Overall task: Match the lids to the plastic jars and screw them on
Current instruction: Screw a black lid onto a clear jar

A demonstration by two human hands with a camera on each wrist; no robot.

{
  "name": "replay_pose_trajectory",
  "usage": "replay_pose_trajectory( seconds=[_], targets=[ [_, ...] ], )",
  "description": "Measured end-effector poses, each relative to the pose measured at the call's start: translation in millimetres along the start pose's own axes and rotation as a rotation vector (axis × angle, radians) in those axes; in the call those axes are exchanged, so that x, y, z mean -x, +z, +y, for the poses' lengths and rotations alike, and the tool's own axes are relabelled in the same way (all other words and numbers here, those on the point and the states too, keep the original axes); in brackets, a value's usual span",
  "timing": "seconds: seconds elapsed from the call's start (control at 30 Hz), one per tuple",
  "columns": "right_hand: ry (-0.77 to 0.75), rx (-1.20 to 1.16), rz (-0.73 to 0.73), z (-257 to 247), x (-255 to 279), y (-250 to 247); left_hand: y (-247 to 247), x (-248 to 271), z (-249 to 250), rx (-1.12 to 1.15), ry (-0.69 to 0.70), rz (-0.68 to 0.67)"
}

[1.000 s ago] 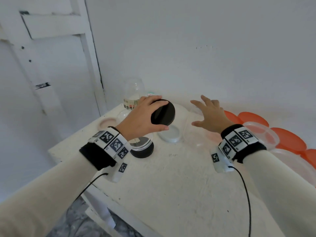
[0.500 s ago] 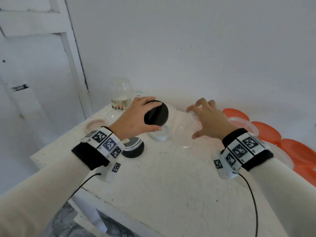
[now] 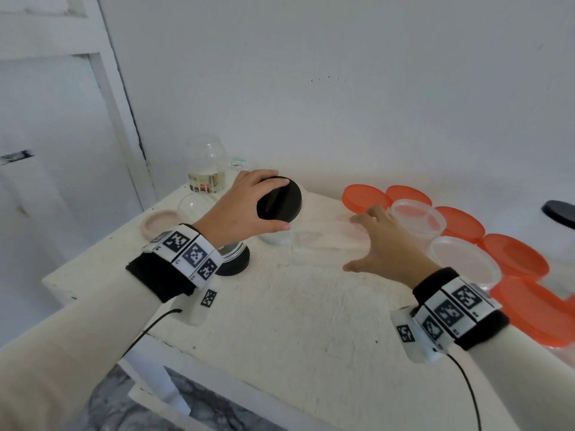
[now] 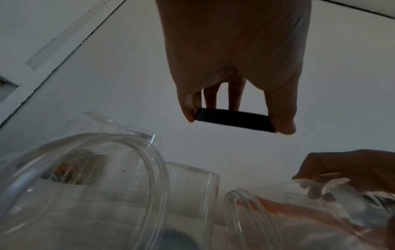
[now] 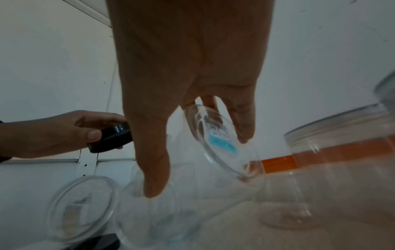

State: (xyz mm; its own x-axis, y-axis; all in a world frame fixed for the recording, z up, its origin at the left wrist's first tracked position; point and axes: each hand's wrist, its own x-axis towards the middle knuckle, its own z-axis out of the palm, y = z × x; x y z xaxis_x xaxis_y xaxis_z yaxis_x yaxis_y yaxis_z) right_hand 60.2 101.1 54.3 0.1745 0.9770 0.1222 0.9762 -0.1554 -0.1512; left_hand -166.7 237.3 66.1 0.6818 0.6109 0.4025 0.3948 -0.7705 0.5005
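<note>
My left hand (image 3: pixel 275 204) holds a round black lid (image 3: pixel 284 197) above the white table (image 3: pixel 295 321), pinched at its rim between thumb and fingers. In the left wrist view the black lid (image 4: pixel 233 121) shows edge-on between the fingertips. To its right my right hand (image 3: pixel 354 242) grips a clear plastic jar (image 3: pixel 320 241), which is tilted on its side with its mouth toward the left hand. In the right wrist view the right hand's thumb (image 5: pixel 153 186) lies on the clear jar's (image 5: pixel 192 211) wall and the fingers are over its base, which bears a blue sticker.
A jar with a black lid (image 3: pixel 231 259) stands by my left wrist. A beige lid (image 3: pixel 158 223) and a labelled jar (image 3: pixel 207 169) are at the back left. Several orange lids (image 3: pixel 513 259) and open clear tubs (image 3: pixel 417 216) crowd the right side. The table's front edge is near.
My right hand went from open above the jars to gripping the clear jar and tipping it over. The left hand still holds the black lid. The head view has swung right.
</note>
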Motion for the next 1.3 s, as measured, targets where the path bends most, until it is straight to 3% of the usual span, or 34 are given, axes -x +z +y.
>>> replay_pose_trajectory(
  seconds=[0.27,0.7,1.1,1.3],
  targets=[
    [0.154,-0.163,-0.036,-3,10,22,-2,3,1,-0.01,-0.013,0.008],
    [0.178,-0.53,-0.047,4,5,50,0,3,-1,-0.009,-0.003,0.017],
    [0.227,-0.81,-0.101,22,13,57,23,-10,20,0.144,0.052,-0.028],
    [0.282,-0.816,0.017,18,20,51,47,-26,33,0.146,0.148,-0.073]
  ],
)
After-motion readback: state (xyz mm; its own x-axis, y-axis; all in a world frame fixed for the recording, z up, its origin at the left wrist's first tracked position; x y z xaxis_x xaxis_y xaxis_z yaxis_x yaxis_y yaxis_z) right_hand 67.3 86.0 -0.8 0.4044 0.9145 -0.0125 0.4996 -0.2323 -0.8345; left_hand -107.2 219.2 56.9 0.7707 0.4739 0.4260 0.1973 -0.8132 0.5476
